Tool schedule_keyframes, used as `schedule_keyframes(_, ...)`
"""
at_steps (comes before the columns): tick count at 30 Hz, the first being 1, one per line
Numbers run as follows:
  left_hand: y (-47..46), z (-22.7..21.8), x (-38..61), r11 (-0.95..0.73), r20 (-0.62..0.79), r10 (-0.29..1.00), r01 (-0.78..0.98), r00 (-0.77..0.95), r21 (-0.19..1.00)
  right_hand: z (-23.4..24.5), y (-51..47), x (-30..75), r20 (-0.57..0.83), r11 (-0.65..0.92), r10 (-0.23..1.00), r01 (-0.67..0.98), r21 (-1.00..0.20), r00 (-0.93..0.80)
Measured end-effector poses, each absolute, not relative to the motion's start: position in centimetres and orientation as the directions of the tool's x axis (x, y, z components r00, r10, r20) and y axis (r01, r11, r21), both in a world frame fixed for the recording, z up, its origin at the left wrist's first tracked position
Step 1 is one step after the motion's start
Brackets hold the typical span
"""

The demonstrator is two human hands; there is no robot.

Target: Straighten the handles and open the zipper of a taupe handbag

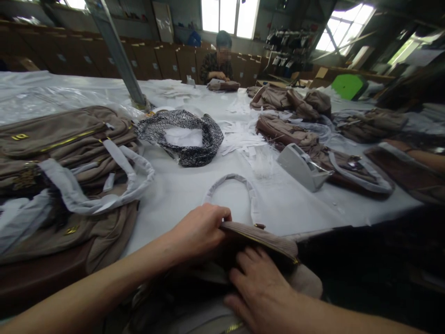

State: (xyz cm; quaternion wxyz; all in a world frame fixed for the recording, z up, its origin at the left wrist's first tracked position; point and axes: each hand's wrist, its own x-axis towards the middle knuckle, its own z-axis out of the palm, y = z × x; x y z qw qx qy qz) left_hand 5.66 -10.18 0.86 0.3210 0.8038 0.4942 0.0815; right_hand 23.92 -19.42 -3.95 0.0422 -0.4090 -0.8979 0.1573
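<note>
A taupe handbag (pixel 264 237) with a gold zipper lies unzipped at the table's front edge, close to me. My left hand (pixel 205 229) grips the upper rim of its opening, fingers curled over the edge. Inside the mouth of the bag is my right hand (pixel 259 283), its fingers stretched and somewhat apart, the tips lost in the dark interior. The bag's handle (pixel 253 197), wrapped in white paper, arches up on the table beyond my hands. Much of the bag's body is dark or hidden under my forearms.
Wrapped-handle taupe bags (pixel 69 125) are stacked at left. A black-and-white knitted loop (pixel 198 155), a grey tape dispenser (pixel 302 167) and paper scraps (pixel 239 134) lie ahead. More bags (pixel 292 99) lie at right. A metal post (pixel 120 55) rises at left; a co-worker (pixel 218 60) sits opposite.
</note>
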Motion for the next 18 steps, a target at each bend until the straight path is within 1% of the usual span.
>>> schedule_keyframes(1, -10.2, 0.8, 5.6, -0.317, -0.176, 0.849, 0.747, 0.498, 0.585, -4.2, -19.7, 24.2, -0.063, 0.662, 0.697, 0.674, -0.329, -0.715)
schedule_keyframes(4, -10.1, 0.5, 5.3, -0.370, -0.139, 0.843, 0.748, 0.519, 0.551, -5.7, -20.6, 25.2, -0.070, 0.780, 0.554, 0.547, -0.304, -0.829)
schedule_keyframes(6, -10.1, 0.4, 5.2, -0.397, -0.125, 0.840, 0.754, 0.529, 0.524, -6.8, -21.1, 25.5, -0.059, 0.807, 0.522, 0.515, -0.291, -0.851)
schedule_keyframes(9, -9.8, 0.3, 5.0, -0.408, -0.133, 0.836, 0.764, 0.533, 0.499, -7.1, -21.2, 25.5, 0.015, 0.817, 0.531, 0.508, -0.272, -0.847)
schedule_keyframes(12, -9.4, 0.3, 4.8, -0.397, -0.166, 0.830, 0.773, 0.532, 0.494, -5.9, -20.9, 25.8, 0.202, 0.809, 0.584, 0.545, -0.220, -0.786)
schedule_keyframes(13, -9.2, 0.2, 4.7, -0.392, -0.181, 0.827, 0.777, 0.532, 0.492, -5.2, -20.7, 26.1, 0.249, 0.779, 0.627, 0.591, -0.208, -0.738)
schedule_keyframes(14, -9.1, 0.1, 4.6, -0.389, -0.197, 0.822, 0.780, 0.534, 0.490, -4.5, -20.4, 26.5, 0.266, 0.732, 0.681, 0.649, -0.208, -0.683)
schedule_keyframes(15, -9.1, 0.0, 4.6, -0.391, -0.215, 0.813, 0.781, 0.541, 0.486, -3.8, -20.1, 27.0, 0.241, 0.673, 0.739, 0.708, -0.216, -0.629)
schedule_keyframes(17, -9.3, 0.0, 4.8, -0.426, -0.228, 0.789, 0.776, 0.570, 0.465, -2.7, -19.5, 28.1, 0.097, 0.543, 0.839, 0.811, -0.217, -0.535)
schedule_keyframes(18, -9.7, 0.2, 5.1, -0.463, -0.202, 0.783, 0.769, 0.588, 0.441, -2.3, -19.2, 28.5, 0.017, 0.497, 0.863, 0.844, -0.199, -0.505)
